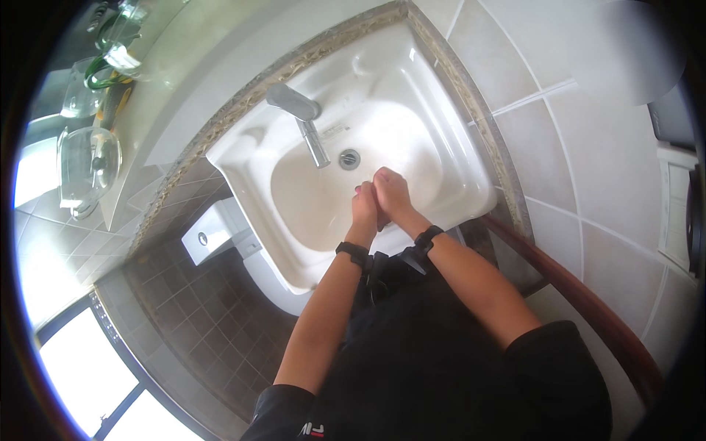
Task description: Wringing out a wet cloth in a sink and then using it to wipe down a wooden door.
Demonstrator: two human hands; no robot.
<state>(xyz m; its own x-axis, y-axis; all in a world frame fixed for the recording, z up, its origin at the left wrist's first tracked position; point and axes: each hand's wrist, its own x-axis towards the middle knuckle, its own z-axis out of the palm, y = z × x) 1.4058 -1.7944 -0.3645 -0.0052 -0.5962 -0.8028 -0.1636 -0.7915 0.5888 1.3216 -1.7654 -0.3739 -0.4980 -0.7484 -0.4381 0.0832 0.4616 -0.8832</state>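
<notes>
Over the near side of a white washbasin (294, 213), my two hands are pressed against each other. My left hand (363, 204) is closed, its fingers mostly hidden behind the right. My right hand (392, 191) curls shut against it, thumb side up. Whether anything small lies between the palms cannot be seen. Each wrist has a black band. Beyond the hands are the round metal drain (349, 159) and a chrome tap (298, 110), its spout pointing into the bowl. Neither hand touches the tap, and no running water shows.
A patterned stone border (463, 81) frames the basin against tiled walls. Left of it stands a white toilet (220, 231) on dark floor tiles. Clear glass vessels (88, 165) appear at the far left, above a bright window (88, 375). A reddish-brown wooden edge (581, 305) runs along the right.
</notes>
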